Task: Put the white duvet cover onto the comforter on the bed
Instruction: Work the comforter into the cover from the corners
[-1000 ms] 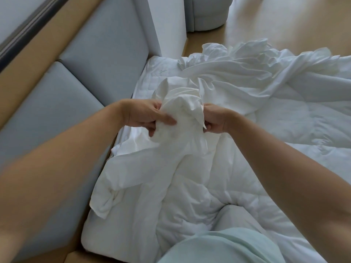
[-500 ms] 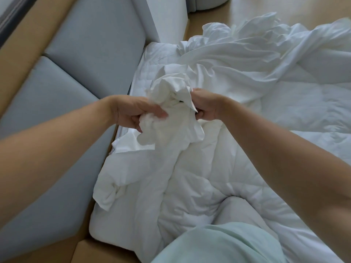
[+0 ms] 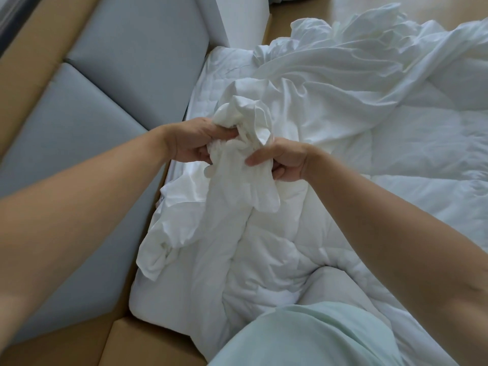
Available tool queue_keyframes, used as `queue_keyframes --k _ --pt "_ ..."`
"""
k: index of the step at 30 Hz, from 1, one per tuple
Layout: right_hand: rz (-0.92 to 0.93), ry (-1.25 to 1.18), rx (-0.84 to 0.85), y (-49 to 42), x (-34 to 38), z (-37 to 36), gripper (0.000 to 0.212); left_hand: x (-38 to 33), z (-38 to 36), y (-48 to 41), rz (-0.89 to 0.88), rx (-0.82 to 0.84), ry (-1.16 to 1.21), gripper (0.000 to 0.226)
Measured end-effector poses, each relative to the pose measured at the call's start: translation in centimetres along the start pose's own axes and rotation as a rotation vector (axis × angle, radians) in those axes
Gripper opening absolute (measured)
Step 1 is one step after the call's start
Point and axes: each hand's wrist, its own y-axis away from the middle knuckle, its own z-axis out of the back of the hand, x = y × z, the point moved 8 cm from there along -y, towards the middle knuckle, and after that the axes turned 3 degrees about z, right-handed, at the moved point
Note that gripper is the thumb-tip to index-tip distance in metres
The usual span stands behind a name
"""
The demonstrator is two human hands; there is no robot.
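Note:
The smooth white duvet cover (image 3: 343, 62) lies crumpled across the far part of the bed, and a bunched corner of it rises between my hands at the bed's left side. My left hand (image 3: 190, 141) grips the bunch from the left. My right hand (image 3: 282, 159) pinches it from the right, thumb on top. The quilted white comforter (image 3: 422, 154) spreads beneath and to the right, with a rumpled part near my knee. Whether a comforter corner sits inside the bunch is hidden.
A grey padded headboard (image 3: 111, 83) in a tan wooden frame (image 3: 148, 339) runs along the left. My pale green trouser knee (image 3: 303, 336) rests on the bed at the bottom. Wooden floor (image 3: 303, 11) shows beyond the bed's far edge.
My right hand has dropped lower and its thumb now presses the front of the bunch. The gathered fabric is squeezed tighter between both hands. The view has tilted down slightly.

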Motion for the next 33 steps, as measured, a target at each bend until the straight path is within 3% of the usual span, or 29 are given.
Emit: queue_keyframes --k 5,10,13,16,20,24,26,28,30,33 --pt "0.128 -0.148 -0.231 0.0 0.6 1.8 0.009 1.5 0.0 0.9 0.149 0.068 -0.103 0.029" --pt "0.141 -0.104 -0.295 -0.4 1.5 1.9 0.014 2.5 -0.5 1.4 0.19 0.19 -0.055 0.03" --pt "0.109 -0.106 -0.251 -0.4 1.6 1.9 0.029 1.2 0.1 1.3 0.069 0.159 -0.036 0.036" --pt "0.009 -0.019 -0.045 -0.5 0.5 -0.2 0.056 -0.2 0.1 1.2 -0.048 0.05 -0.068 0.034" --pt "0.131 0.057 -0.027 -1.2 1.0 -1.4 0.026 -0.6 -0.5 0.9 -0.11 -0.015 -0.107 0.044" --pt "0.158 0.032 -0.198 -1.0 1.4 0.5 0.035 -0.3 0.0 1.3 -0.076 -0.016 -0.171 0.051" --pt "0.147 0.062 -0.234 -0.5 1.6 1.2 0.028 0.1 0.3 1.4 -0.038 -0.012 -0.182 0.054" --pt "0.109 0.096 -0.288 0.0 1.7 2.1 0.013 0.9 0.3 1.5 0.033 0.009 -0.169 0.043" --pt "0.079 0.122 -0.324 0.1 1.6 2.6 0.006 2.1 -0.1 1.7 0.132 0.07 -0.165 0.032" --pt "0.039 0.132 -0.349 -0.4 1.2 2.6 0.016 3.2 -1.0 2.3 0.245 0.201 -0.26 0.035"
